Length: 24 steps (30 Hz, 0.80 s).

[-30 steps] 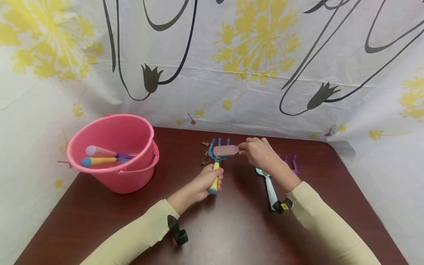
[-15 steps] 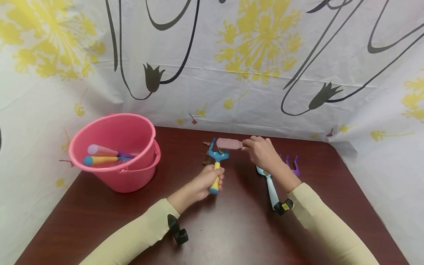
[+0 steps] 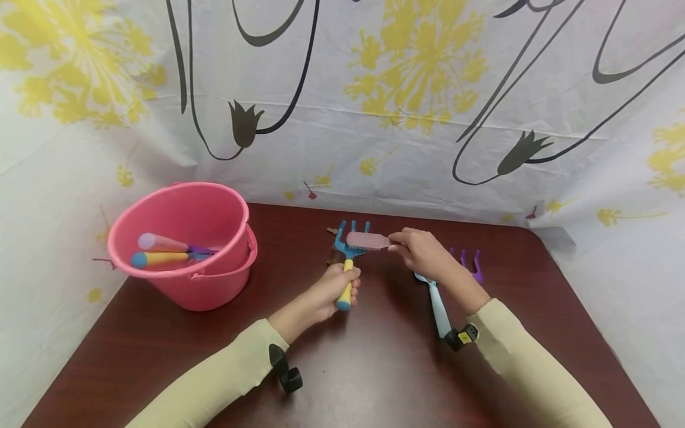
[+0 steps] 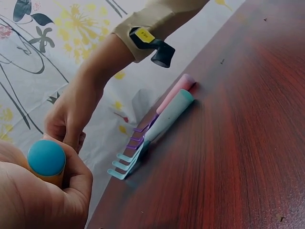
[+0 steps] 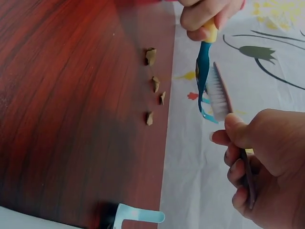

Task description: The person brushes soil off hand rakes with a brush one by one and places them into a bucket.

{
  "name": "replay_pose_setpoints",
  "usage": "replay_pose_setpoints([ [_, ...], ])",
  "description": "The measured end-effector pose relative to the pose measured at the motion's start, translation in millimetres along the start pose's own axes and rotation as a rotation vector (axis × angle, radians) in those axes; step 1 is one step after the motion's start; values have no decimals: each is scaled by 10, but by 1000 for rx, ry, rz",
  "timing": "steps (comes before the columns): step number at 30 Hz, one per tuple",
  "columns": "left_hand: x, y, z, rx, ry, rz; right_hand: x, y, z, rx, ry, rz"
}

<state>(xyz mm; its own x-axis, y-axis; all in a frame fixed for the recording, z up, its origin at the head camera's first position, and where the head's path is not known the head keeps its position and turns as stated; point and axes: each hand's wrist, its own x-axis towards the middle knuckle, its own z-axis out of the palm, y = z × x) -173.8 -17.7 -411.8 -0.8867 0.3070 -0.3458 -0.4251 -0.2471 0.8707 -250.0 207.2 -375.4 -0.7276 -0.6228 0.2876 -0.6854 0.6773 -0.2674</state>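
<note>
My left hand (image 3: 330,291) grips the yellow handle of a hand rake (image 3: 348,270) with blue tines, held above the table. In the left wrist view, the blue handle end (image 4: 46,157) pokes out of that fist. My right hand (image 3: 420,252) pinches a pink brush (image 3: 367,240) by its handle. White bristles (image 5: 218,98) face the blue tines in the right wrist view, very close to them; whether they touch I cannot tell. Several small brown pieces (image 5: 150,56) lie on the table beneath the rake.
A pink bucket (image 3: 200,291) at the left holds a pink-handled tool (image 3: 163,244) and a yellow-handled tool (image 3: 160,260). On the right of the table lie a pale blue hand rake (image 4: 167,114) and a purple-tined rake with a pink handle (image 4: 177,93). A patterned curtain (image 3: 321,142) hangs behind.
The brush has risen from the tines and come back down onto or near them, its bristled side tilting into view again. My left hand and the rake stay nearly still.
</note>
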Motion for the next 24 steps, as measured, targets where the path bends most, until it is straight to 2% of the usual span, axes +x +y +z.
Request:
replay_pose_setpoints([
  [7, 9, -13, -10, 1, 1, 0, -11, 74, 19, -45, 40, 25],
  [17, 16, -15, -20, -5, 1, 17, -50, 146, -79, 23, 50, 84],
  [24, 44, 14, -121, 27, 20, 31, -124, 204, -105, 70, 44, 134],
])
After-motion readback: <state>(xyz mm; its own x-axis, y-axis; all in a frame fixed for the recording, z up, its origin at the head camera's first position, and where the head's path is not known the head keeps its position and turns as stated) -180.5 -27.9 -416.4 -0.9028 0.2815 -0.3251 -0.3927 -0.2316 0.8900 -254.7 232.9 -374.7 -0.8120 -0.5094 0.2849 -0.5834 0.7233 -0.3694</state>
